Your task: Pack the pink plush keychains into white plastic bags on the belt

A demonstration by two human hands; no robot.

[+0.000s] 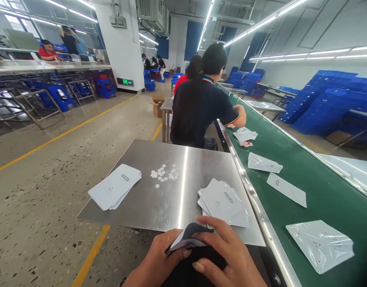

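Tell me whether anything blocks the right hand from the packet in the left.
Nothing visible does: the right hand is right at the bent packet, which the left hand grips from the other side.

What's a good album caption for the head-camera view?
Left hand and right hand handle a white pouch at a metal table beside a green conveyor belt.

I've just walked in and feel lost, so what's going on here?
The camera wearer's left hand grips a white pouch, while the right hand has its fingers at the open mouth. On the metal table, small white discs lie between a left stack and a right stack of similar pouches. More pouches lie on the green belt; a co-worker sits beside it.
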